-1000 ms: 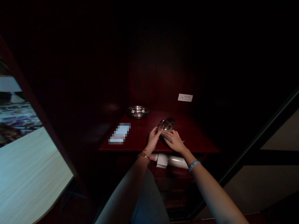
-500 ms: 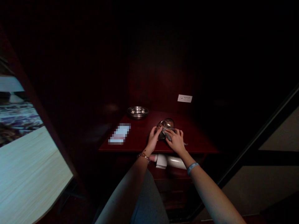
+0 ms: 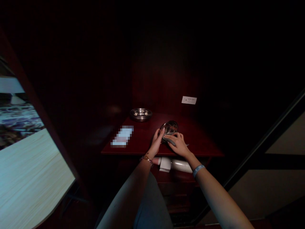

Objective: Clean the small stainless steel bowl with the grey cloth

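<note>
Under the desk's point(image 3: 143, 136) front edge lay one pale roll point(image 3: 182, 165). Above that edge, near its middle, the left hand point(image 3: 156, 142), fingers curved, gripped one tilted metal bowl point(image 3: 172, 126) by its left side. The right hand point(image 3: 179, 143), half closed, pressed one grey cloth point(image 3: 171, 141) to the bowl's near side. One blurred pale item point(image 3: 122, 136) lay along the left edge; nested bowls point(image 3: 141, 115), too tight to count, stood at the back left corner. One socket point(image 3: 189, 100) faced out behind.
</note>
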Demonstrator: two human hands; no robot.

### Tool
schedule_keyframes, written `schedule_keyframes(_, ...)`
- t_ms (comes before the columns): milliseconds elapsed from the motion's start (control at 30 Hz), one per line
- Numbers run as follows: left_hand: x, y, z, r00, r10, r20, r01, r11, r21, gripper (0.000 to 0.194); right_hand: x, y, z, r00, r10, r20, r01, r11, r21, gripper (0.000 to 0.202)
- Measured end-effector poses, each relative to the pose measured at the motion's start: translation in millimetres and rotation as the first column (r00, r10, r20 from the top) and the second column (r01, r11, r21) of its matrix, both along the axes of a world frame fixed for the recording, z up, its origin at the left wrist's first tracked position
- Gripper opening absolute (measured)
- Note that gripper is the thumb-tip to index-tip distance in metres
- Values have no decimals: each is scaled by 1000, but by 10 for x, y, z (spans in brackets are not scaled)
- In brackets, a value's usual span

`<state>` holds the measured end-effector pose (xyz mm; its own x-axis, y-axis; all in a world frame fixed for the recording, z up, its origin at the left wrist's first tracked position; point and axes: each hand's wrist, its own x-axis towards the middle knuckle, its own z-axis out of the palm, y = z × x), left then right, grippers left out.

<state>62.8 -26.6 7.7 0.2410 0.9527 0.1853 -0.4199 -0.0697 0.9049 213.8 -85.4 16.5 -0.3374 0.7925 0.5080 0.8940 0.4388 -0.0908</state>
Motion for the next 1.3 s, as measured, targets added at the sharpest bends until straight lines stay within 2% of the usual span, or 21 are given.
schedule_keyframes(133, 19, 5, -5, 1000, 16, 24, -16, 1000, -9, 60, 0, -22, 24, 998, 60, -11, -61, 998, -36, 43)
schedule_keyframes(400, 60, 43, -74, 997, 13, 72, -18, 998, 65, 58, 17, 30, -27, 1000, 7, 30, -7, 1000, -14, 40)
schedule_keyframes(567, 76, 75, -148, 995, 76, 65, -80, 994, 70, 55, -26, 1, -13, 989, -143, 37, 140, 987, 73, 37)
schedule_keyframes(700, 92, 83, -157, 998, 49, 33, -52, 993, 108, 40, -53, -14, -33, 950, -311, 3, 307, 939, 153, 32)
schedule_keyframes(833, 95, 75, -130, 999, 28, 47, -34, 992, 123, 37, -57, -7, -66, 926, -377, -25, 375, 907, 194, 33)
schedule_keyframes(1000, 84, 45, -86, 999, 12, 49, -17, 994, 112, 38, -23, 24, -89, 947, -319, -31, 320, 933, 168, 36)
schedule_keyframes(1300, 44, -10, -46, 999, 4, 32, -6, 998, 67, 40, 62, 82, -110, 994, -106, -29, 107, 994, 30, 38)
